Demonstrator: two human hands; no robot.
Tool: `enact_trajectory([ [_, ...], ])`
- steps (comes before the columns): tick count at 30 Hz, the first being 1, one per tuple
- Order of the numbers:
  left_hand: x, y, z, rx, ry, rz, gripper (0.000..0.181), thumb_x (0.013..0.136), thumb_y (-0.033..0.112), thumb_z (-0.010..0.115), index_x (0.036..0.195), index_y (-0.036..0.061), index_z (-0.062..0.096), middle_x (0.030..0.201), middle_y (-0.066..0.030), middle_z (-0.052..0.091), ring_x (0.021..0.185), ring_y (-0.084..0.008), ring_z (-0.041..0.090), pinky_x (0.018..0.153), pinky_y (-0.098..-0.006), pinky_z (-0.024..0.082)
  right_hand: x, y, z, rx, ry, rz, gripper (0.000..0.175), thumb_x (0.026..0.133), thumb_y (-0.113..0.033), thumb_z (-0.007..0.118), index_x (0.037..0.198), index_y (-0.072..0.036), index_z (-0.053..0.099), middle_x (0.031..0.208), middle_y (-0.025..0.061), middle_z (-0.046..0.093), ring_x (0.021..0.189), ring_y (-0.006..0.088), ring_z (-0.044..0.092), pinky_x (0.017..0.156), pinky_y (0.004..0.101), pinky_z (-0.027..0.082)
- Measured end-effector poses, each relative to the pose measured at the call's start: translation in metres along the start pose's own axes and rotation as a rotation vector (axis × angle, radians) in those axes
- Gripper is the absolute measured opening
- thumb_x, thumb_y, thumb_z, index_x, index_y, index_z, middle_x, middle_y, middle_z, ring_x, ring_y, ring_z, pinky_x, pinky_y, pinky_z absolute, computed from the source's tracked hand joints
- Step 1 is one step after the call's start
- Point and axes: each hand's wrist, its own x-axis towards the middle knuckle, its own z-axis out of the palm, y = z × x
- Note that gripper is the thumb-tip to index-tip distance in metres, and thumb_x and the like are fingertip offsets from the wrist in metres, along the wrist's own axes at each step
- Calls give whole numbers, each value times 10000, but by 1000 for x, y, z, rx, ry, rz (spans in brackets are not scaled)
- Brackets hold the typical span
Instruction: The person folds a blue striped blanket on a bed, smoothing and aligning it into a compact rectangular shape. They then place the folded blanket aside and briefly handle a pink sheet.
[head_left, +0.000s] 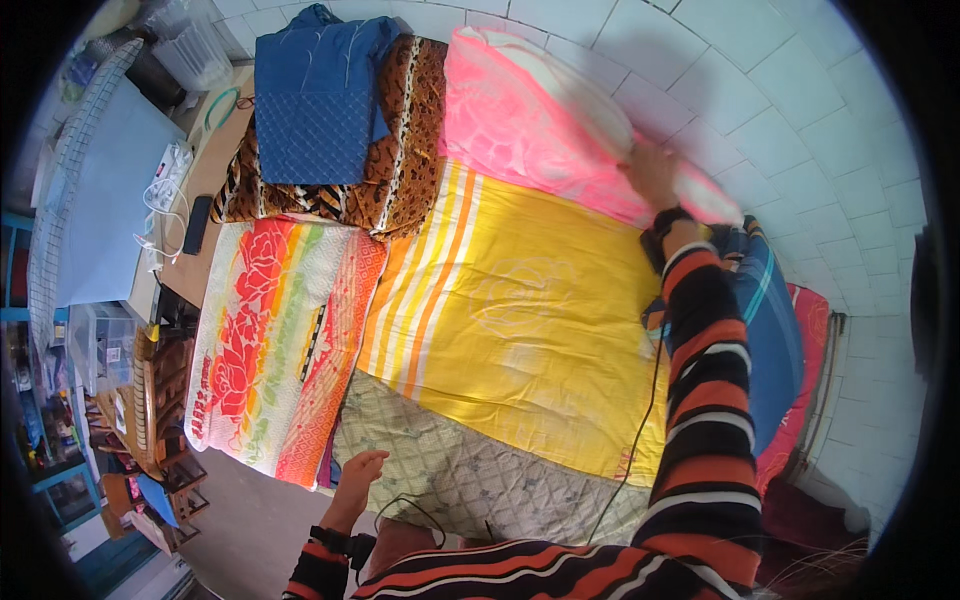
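My right hand (651, 178) is stretched to the far right, its fingers on the edge of a pink-and-white blanket (517, 120) and seemingly gripping it; motion blur softens the fingertips. That blanket lies bunched along the tiled wall. Below it spreads a yellow sheet (510, 322) with white and orange stripes and a faint rose outline, somewhat wrinkled. Near the bed's front edge hovers my left hand (361, 480), holding nothing, beside a grey-green quilted cover (480, 442). A white cloth with red roses (259, 337) lies to the left of the yellow sheet.
A folded blue quilted cloth (315, 112) rests on a brown animal-print cloth (412, 135). Blue bedding (772, 337) is heaped at the right. A table (193, 262) on the left holds a black phone-like object (197, 225) and white cables. A thin black cable crosses the yellow sheet.
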Motion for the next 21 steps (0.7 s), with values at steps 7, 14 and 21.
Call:
enact_trajectory([
  [7, 4, 18, 12, 63, -75, 56, 311, 983, 215, 556, 1217, 29, 642, 1235, -52, 615, 1063, -153, 559, 927, -330, 441, -83, -9, -66, 529, 120, 25, 303, 823, -293, 736, 1001, -48, 711, 893, 110, 739, 789, 307, 693, 717, 403, 525],
  [14, -19, 46, 32, 64, -100, 213, 259, 986, 208, 567, 1180, 65, 663, 1169, -12, 635, 1006, -108, 544, 898, -313, 436, -178, 137, -257, 1236, -247, 219, 231, 891, -132, 677, 1064, 17, 715, 932, -16, 696, 786, 72, 627, 712, 267, 517],
  [21, -33, 44, 86, 137, -238, 198, 245, 984, 224, 578, 1160, 79, 668, 1171, 0, 644, 1004, -104, 545, 890, -313, 430, -299, 317, -367, 1373, -195, 342, 312, 873, -267, 720, 1023, 3, 680, 841, 5, 661, 810, 104, 609, 746, 297, 490],
])
